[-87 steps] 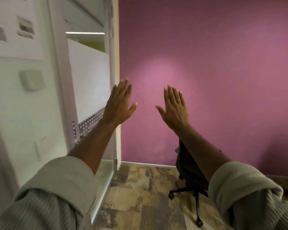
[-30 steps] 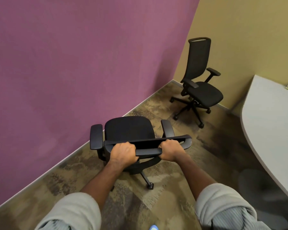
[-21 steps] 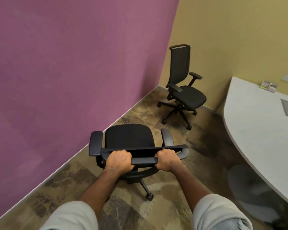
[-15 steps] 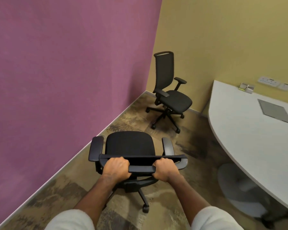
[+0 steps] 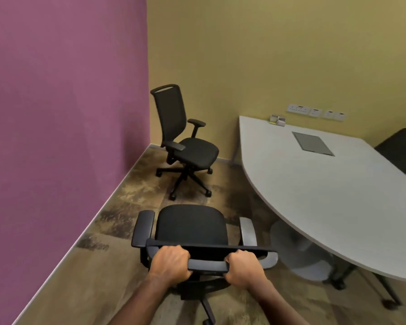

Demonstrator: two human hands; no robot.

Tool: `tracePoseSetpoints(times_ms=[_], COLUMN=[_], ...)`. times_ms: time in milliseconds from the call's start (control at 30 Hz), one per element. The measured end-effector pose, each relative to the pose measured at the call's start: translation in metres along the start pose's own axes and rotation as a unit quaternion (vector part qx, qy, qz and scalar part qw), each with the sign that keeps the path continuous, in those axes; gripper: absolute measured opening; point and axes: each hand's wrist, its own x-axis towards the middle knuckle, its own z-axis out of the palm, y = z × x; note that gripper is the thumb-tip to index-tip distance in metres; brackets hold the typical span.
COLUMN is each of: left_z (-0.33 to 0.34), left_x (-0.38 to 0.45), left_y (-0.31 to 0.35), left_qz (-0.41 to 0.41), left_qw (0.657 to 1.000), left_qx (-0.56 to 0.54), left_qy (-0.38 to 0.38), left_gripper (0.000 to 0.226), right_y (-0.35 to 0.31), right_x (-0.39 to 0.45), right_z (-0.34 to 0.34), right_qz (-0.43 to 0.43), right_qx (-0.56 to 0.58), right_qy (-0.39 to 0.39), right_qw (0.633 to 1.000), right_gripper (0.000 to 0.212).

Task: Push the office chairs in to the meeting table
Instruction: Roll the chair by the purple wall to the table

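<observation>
I have both hands on the near chair, low in the middle of the frame: my left hand and right hand are each curled tight around the top bar of its backrest, side by side with a stretch of bar between them. The seat points away from me, up the frame, armrests out to either side, and one caster shows at the bottom edge. The white meeting table fills the right half, its curved edge just right of the chair's right armrest, its round grey foot beneath. A second chair stands in the corner at mid-frame, where the purple wall meets the yellow wall, apart from the table. A grey panel sits in the tabletop, and a dark chair back shows at the right edge.
</observation>
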Motion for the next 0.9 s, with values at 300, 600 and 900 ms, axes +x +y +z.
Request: tracePoseSetpoints(times_ms=[300, 600, 900], left_z=[-0.028, -0.034, -0.045], left_x=[0.125, 0.252, 0.386], left_y=[-0.004, -0.02, -0.016], left_qz=[0.136, 0.247, 0.378], left_qw=[0.989, 0.968, 0.92], left_qx=[0.02, 0.038, 0.101], left_qy=[-0.045, 0.003, 0.016], left_gripper=[0.03, 0.032, 0.029], right_y=[0.048, 0.062, 0.084], right_x=[0.043, 0.091, 0.151], right_z=[-0.01, -0.019, -0.032], right_qz=[0.127, 0.246, 0.35], right_qx=[0.034, 0.075, 0.094], right_qy=[-0.005, 0.024, 0.056], right_qw=[0.991, 0.966, 0.93], right_gripper=[0.028, 0.041, 0.027])
